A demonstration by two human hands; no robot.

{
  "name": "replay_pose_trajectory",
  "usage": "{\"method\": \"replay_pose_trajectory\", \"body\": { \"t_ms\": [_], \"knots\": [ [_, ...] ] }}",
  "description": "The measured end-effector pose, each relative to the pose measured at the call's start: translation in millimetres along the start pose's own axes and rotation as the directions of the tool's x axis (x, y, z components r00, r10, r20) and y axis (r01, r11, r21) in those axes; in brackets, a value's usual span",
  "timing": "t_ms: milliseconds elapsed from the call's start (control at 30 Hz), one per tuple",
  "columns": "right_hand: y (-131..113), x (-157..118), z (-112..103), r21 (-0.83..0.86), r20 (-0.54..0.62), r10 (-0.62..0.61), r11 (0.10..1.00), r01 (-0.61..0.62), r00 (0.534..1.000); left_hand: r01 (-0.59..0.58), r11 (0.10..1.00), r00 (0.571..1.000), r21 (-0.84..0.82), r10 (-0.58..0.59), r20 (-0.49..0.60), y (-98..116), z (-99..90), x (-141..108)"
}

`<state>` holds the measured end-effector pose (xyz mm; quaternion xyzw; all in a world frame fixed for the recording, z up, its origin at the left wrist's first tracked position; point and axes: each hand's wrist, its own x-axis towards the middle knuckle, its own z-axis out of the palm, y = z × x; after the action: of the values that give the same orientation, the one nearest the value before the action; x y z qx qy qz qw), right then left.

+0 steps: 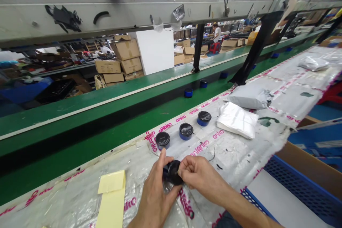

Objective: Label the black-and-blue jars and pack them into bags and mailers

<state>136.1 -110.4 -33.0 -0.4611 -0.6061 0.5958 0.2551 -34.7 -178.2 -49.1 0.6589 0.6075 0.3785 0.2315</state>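
Observation:
Low in the middle of the head view, my left hand [157, 188] is curved around a round black-lidded container [175, 172], thumb below and fingers above. My right hand [196, 171] pinches at the right edge of its lid, fingertips pressed together. Just beyond my hands, three small tubs with black lids and blue sides stand in a slanting row: a left one [162, 140], a middle one [186, 131] and a right one [204, 118]. Yellow paper strips [112, 199] lie left of my left hand.
A white packet [237, 119] and a grey bag [249, 97] lie on the plastic-covered table [144, 160]. Behind runs a green conveyor [160, 110] with several blue tubs. A metal beam [128, 10] crosses above. At lower right is a blue basket [307, 192]. A person [216, 34] sits far back.

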Motion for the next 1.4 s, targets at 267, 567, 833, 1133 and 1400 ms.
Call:
{"method": "replay_pose_trajectory", "body": {
  "t_ms": [267,567,833,1133,1400],
  "knots": [
    [-3.2,-1.4,-0.6,-0.044,-0.004,-0.005,0.999,0.005,1.0,-0.014,1.0,1.0,-0.004,0.014,0.001,3.0,-0.3,-0.9],
    [-3.7,-3.0,0.0,-0.084,-0.017,-0.012,0.996,0.011,1.0,0.009,1.0,1.0,0.001,-0.009,0.011,2.9,-1.3,-1.7],
    [-0.3,-2.2,0.6,-0.082,-0.021,-0.02,0.996,0.018,1.0,0.005,1.0,1.0,0.009,-0.005,0.005,1.5,-0.4,-1.6],
    [-2.3,-2.4,1.4,-0.062,-0.032,-0.009,0.998,0.007,0.999,-0.025,1.0,0.999,0.012,0.025,-0.02,3.0,-0.4,-1.3],
    [-4.2,-3.7,-0.5,-0.072,-0.021,0.003,0.997,-0.005,1.0,-0.056,0.998,0.998,0.03,0.057,-0.039,3.3,-1.1,-0.3]
  ]
}}
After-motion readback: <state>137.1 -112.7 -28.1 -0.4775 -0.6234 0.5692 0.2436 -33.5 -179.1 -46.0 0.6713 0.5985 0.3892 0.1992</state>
